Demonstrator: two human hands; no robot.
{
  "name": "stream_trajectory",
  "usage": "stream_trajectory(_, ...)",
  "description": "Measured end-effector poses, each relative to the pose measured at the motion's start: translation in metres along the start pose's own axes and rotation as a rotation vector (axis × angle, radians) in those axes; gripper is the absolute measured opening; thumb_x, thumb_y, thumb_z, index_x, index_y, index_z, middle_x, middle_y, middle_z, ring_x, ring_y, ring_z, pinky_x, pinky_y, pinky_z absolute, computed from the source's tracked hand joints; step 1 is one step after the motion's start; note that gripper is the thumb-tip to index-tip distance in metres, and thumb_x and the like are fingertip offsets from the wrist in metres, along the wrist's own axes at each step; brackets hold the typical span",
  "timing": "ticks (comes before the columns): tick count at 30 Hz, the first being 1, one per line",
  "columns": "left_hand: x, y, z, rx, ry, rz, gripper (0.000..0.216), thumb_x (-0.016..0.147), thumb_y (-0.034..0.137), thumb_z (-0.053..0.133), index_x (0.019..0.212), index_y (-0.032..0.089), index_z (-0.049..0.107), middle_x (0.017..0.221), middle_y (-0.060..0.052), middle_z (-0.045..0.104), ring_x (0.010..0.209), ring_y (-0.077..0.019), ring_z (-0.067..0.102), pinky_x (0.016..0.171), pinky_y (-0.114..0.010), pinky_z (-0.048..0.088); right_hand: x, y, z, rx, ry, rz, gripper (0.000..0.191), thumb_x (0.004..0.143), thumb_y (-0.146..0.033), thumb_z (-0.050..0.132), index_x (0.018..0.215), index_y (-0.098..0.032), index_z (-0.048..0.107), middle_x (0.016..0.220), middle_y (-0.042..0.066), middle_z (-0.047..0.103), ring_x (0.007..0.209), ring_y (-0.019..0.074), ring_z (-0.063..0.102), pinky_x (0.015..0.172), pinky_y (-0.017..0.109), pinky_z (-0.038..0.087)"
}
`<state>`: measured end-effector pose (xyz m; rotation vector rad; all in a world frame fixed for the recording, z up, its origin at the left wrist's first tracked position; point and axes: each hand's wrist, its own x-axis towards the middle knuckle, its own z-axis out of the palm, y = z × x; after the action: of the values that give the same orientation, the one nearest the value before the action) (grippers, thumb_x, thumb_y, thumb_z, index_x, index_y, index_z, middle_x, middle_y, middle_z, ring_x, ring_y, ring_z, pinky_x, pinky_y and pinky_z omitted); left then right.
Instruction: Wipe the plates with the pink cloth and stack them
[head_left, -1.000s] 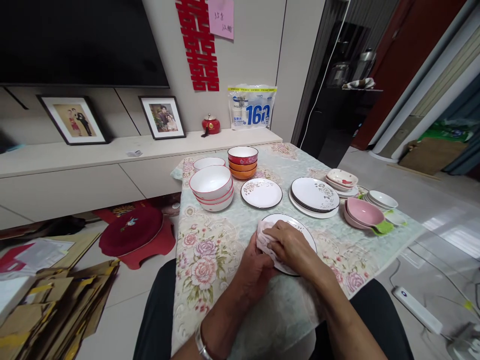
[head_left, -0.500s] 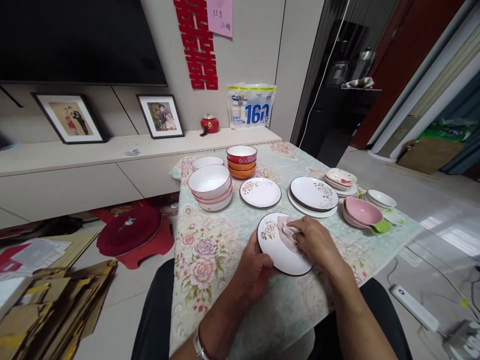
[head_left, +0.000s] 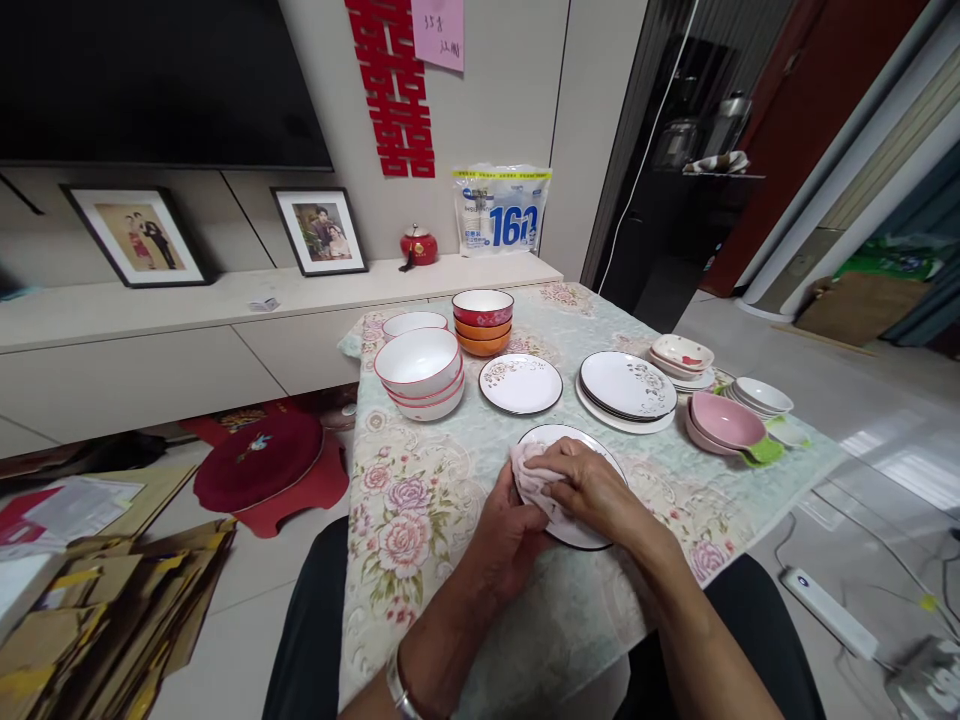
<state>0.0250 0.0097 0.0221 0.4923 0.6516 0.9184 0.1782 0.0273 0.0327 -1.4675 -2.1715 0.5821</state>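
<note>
A white plate with a dark rim (head_left: 596, 452) lies near the front of the floral-cloth table (head_left: 420, 500). My left hand (head_left: 510, 535) grips the plate's near left edge. My right hand (head_left: 592, 485) is closed on a crumpled pink cloth (head_left: 531, 478) and presses it onto the left side of the plate. Most of the plate is hidden under both hands.
Behind stand stacked white bowls (head_left: 420, 372), red and orange bowls (head_left: 484, 320), a floral plate (head_left: 521, 383), a plate stack (head_left: 627, 388), pink dishes (head_left: 726, 423) and small white dishes (head_left: 763, 398). A red stool (head_left: 262, 465) and cardboard (head_left: 112, 620) lie on the floor at left.
My right hand swept the cloth from the plate's left side to its right and back to the left. My left hand kept hold of the plate's edge.
</note>
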Motion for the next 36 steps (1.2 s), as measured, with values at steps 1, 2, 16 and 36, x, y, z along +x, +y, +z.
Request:
stream_trajectory(1,0.000,-0.001,-0.001,0.004,0.000,0.003,0.084,0.050,-0.001,0.058,0.131,0.022,0.051,0.102,-0.004,0.067,0.081,-0.0189,0.061,0.068,-0.031,0.052,0.001,0.003,0.002,-0.036,0.049,0.033,0.045,0.085,-0.005,0.058,0.120,-0.028,0.071,0.102,0.006,0.063,0.099,0.0214,0.055,0.087,0.031,0.043)
stream_trajectory(2,0.001,-0.001,-0.002,0.007,0.004,0.005,0.087,0.050,-0.001,0.057,0.134,0.023,0.049,0.104,-0.004,0.068,0.081,-0.0189,0.061,0.066,-0.029,0.051,0.003,0.006,0.004,-0.081,0.096,0.072,0.044,0.086,-0.006,0.057,0.124,-0.026,0.070,0.104,0.007,0.063,0.101,0.0223,0.055,0.088,0.032,0.043)
stream_trajectory(16,-0.002,-0.002,0.003,0.068,0.003,0.031,0.100,0.048,0.001,0.051,0.144,0.028,0.045,0.138,-0.005,0.062,0.107,-0.0268,0.062,0.068,-0.027,0.051,-0.003,0.049,-0.006,-0.365,0.335,0.271,0.036,0.093,-0.013,0.047,0.126,-0.016,0.061,0.108,0.015,0.065,0.104,0.0301,0.057,0.087,0.040,0.045)
stream_trajectory(36,0.003,-0.010,-0.001,-0.066,0.087,0.159,0.097,0.048,-0.002,0.055,0.140,0.027,0.044,0.138,-0.006,0.061,0.117,-0.0260,0.060,0.091,-0.035,0.052,-0.008,0.064,-0.014,-0.017,0.315,0.407,0.037,0.089,-0.029,0.052,0.122,-0.018,0.066,0.112,0.013,0.073,0.102,0.0297,0.065,0.089,0.042,0.047)
